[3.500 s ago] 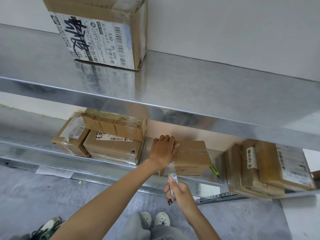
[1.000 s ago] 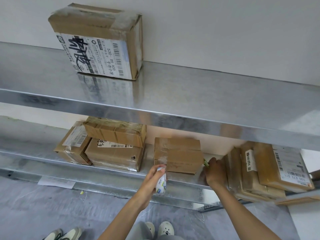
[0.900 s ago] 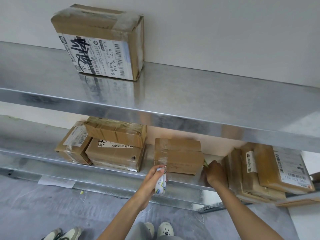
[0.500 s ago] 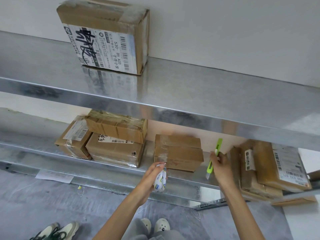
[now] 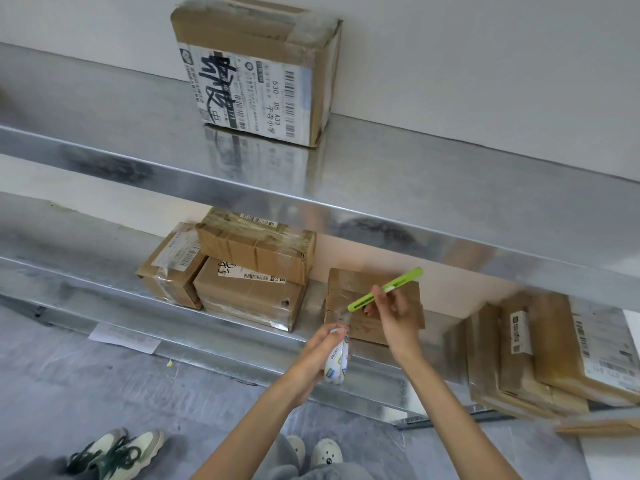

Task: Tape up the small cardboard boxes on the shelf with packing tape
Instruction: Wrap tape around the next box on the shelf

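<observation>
Nearest, on the grey floor (image 5: pixel 214 403): two white clogs (image 5: pixel 311 452) below grey trouser legs, and one pair of cream-and-green sneakers (image 5: pixel 116 452) to the left. One white paper slip (image 5: pixel 124 338) lies on the floor by the shelf foot. The left hand (image 5: pixel 317 356) grips one roll of packing tape (image 5: pixel 336 363) in front of the lower shelf (image 5: pixel 86 282); the roll's core bears blue print too small to read with certainty. The right hand (image 5: pixel 394 315) pinches one lime-green utility knife (image 5: pixel 384 289), held slantwise before the small cardboard box (image 5: pixel 408 299), which sits mid-shelf and is glossy with clear tape. Left of it is a stack of three taped boxes (image 5: pixel 249 292): two below, one on top, each with a barcode label, the front one also with black handwriting. To the right, leaning parcels (image 5: pixel 554 348) carry barcode labels; they are blurred, so neither count nor text can be told. Farthest, on the upper shelf (image 5: pixel 433 188), against the white wall (image 5: pixel 485 64), stands one large box (image 5: pixel 256 74). Its white label reads "530- D5 A33" beside barcodes, printed Chinese characters and heavy black marker strokes.
</observation>
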A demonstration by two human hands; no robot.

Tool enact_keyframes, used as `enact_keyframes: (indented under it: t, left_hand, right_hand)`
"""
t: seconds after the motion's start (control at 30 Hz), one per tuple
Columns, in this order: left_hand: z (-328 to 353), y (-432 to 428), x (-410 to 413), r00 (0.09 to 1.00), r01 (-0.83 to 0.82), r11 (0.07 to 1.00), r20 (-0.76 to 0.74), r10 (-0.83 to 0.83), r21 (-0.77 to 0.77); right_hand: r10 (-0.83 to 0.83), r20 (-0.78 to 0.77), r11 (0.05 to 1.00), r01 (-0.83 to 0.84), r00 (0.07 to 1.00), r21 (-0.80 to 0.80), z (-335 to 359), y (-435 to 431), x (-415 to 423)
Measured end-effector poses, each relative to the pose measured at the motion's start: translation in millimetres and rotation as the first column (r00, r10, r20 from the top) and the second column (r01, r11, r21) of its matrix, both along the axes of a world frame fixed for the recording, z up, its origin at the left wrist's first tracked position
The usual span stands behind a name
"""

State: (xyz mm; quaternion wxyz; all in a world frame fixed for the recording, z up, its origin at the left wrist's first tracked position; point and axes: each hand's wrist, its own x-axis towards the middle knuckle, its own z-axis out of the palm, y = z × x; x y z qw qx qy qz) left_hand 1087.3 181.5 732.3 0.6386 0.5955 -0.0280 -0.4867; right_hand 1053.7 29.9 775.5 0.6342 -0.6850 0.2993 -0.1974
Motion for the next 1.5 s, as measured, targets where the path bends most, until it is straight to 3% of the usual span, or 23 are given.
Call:
enact_keyframes:
  t: [0.43, 0.63, 0.83, 0.9, 1.0, 1.07, 1.23, 1.5]
  left_hand:
    - [-3, -5, -2, 0.999, -0.038, 0.999, -0.024, 0.037, -0.016]
    - [-2, -7, -2, 0.998, -0.051, 0.999, -0.028, 0.051, -0.009]
    - [3, -10, -3, 0.998, -0.049, 0.999, -0.029, 0.049, -0.008]
    - [4, -10, -3, 0.999, -0.046, 0.999, -0.020, 0.046, 0.006]
    - [7, -8, -3, 0.998, -0.056, 0.998, 0.002, 0.055, 0.011]
    - [8, -7, -3, 0.998, -0.052, 0.998, 0.031, 0.051, 0.023]
    - [9, -3, -1, 0.997, -0.030, 0.998, 0.071, 0.025, 0.063]
    - [6, 20, -13, 0.994, 0.067, 0.993, 0.080, -0.074, 0.093]
  right_hand:
    - [0.072, 0.002, 0.993, -0.071, 0.997, -0.098, -9, 0, -6]
    - [0.132, -0.080, 0.965, -0.146, 0.988, -0.218, -9, -7, -5]
    - [0.062, -0.113, 0.886, -0.106, 0.992, -0.452, 4, -17, -3]
    - [0.182, -0.220, 0.820, -0.272, 0.958, -0.503, 9, -17, 4]
    - [0.377, -0.401, 0.561, -0.550, 0.835, -0.619, -8, -21, 16]
    - [0.362, -0.504, 0.453, -0.621, 0.784, -0.640, -27, -24, 20]
    - [0.293, -0.516, 0.312, -0.591, 0.805, -0.744, -47, -23, 17]
    - [0.303, -0.429, 0.267, -0.508, 0.851, -0.819, -39, -17, 14]
